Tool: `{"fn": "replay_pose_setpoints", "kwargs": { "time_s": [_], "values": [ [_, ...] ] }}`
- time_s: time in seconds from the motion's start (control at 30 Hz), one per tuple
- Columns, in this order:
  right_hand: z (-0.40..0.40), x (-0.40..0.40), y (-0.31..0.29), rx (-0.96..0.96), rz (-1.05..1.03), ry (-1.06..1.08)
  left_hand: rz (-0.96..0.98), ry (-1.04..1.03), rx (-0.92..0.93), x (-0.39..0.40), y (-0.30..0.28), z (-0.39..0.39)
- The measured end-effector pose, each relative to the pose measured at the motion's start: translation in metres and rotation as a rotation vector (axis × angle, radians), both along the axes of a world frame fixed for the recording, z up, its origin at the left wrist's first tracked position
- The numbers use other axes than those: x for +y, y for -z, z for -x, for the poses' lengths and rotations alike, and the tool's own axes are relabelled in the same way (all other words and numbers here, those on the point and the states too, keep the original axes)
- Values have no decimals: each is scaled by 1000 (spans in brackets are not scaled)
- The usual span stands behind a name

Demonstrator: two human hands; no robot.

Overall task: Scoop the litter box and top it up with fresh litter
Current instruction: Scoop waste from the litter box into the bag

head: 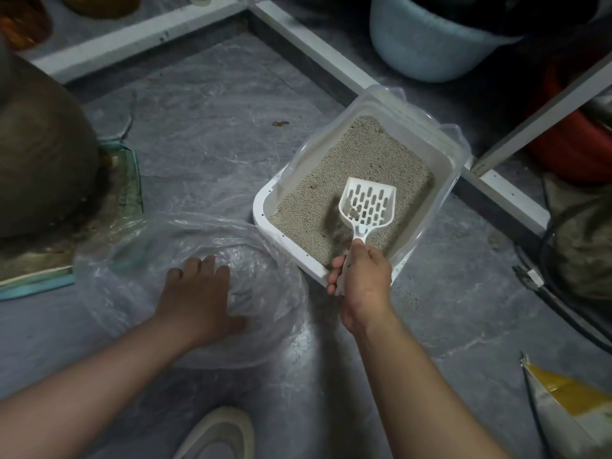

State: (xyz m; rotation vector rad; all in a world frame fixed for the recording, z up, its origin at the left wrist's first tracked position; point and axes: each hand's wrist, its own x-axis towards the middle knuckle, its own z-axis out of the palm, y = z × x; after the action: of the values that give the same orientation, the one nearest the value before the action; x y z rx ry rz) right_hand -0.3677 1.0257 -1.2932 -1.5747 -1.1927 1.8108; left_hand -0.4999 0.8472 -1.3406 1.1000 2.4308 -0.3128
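A white litter box (265, 200) lined with clear plastic sits on the grey floor, filled with beige litter (361, 160). My right hand (362, 276) grips the handle of a white slotted scoop (369, 202), whose head is raised over the litter with a small dark clump in it. A clear plastic bag (265, 293) lies crumpled on the floor to the left of the box. My left hand (198, 293) rests flat on this bag with fingers spread.
A yellow and silver bag (569, 402) lies at the lower right. White frame rails (314, 44) run behind the box, with a pale blue bucket (424, 41) beyond. A brown mass on a teal-edged mat (132, 180) fills the left. A shoe (218, 432) shows at the bottom.
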Motion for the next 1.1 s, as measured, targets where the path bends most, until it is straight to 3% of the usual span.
{"fn": "replay_pose_setpoints", "kwargs": {
  "time_s": [0.13,0.43,0.73,0.87,1.1],
  "values": [
    [-3,-1,2,-9,-5,-16,-5,26,-1,1,-2,-1],
    [-16,-1,0,56,13,-33,-79,-46,-255,0,-7,-5],
    [-37,-40,-25,214,47,-281,-85,-46,-239,-6,-4,-3],
    [-42,-66,-23,241,80,-412,-246,-88,-292,-9,-6,0],
    [-47,-87,0,24,-105,-665,-357,-185,-256,-23,-5,10]
  ]
}}
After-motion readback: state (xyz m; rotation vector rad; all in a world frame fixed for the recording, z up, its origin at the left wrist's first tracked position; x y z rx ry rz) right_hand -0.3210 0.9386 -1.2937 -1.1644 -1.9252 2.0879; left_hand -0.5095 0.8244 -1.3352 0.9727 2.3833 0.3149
